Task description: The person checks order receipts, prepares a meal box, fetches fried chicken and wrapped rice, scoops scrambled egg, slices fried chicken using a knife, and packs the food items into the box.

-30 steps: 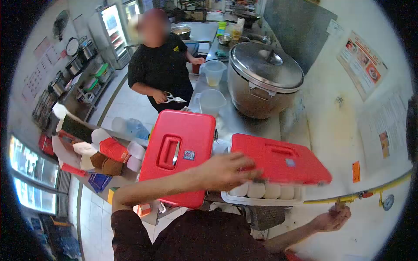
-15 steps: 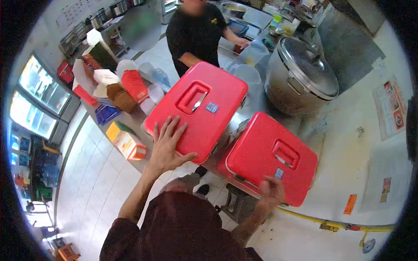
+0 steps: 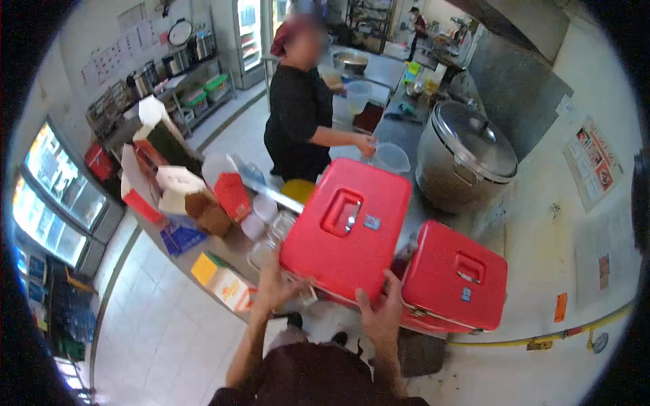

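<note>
A red lidded carrying box (image 3: 342, 264) with a recessed top handle lies in front of me on the counter, its near edge towards my body. My left hand (image 3: 274, 287) is at its near left corner, fingers bent against the side. At the near right corner my right hand (image 3: 383, 312) grips with the thumb at the front face and the fingers over the side. Both palms are partly hidden. A second red box (image 3: 443, 267) of the same kind stands to the right, its lid on, with neither hand touching it.
A large lidded steel pot (image 3: 467, 152) stands behind the boxes, by the wall. Cartons (image 3: 210, 213) and clear plastic containers (image 3: 271, 233) crowd the counter on the left. Across the counter a co-worker (image 3: 298, 111) in black holds a translucent plastic jug (image 3: 391, 159). A yellow pipe (image 3: 569, 333) runs along the wall.
My left hand has gone from the lid to the box's near left corner. My right hand has left the second box for the near right corner. The view has tilted up.
</note>
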Demonstrator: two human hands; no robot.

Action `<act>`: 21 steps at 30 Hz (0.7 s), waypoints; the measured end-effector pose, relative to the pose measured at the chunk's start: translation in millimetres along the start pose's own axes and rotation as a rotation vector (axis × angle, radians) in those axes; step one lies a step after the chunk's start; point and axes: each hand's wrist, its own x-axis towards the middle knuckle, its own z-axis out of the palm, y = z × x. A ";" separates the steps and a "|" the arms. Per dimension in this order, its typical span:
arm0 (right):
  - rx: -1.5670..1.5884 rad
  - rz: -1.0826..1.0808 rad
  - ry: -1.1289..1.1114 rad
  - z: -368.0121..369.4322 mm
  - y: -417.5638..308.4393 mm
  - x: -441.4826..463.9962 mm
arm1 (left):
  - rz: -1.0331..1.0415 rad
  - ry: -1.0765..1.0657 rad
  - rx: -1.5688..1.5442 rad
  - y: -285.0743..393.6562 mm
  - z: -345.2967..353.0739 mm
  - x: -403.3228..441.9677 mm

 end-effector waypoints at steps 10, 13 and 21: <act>0.046 -0.301 0.068 34.1 -72.4 55.5 | 0.029 0.045 -0.306 -38.0 -38.4 25.3; -0.096 -0.138 0.183 23.1 -37.3 87.8 | -0.142 0.094 -0.524 -34.5 -43.2 27.6; -1.138 -0.194 -0.776 113.3 55.3 201.9 | -0.152 0.139 -0.597 -47.9 -43.1 28.4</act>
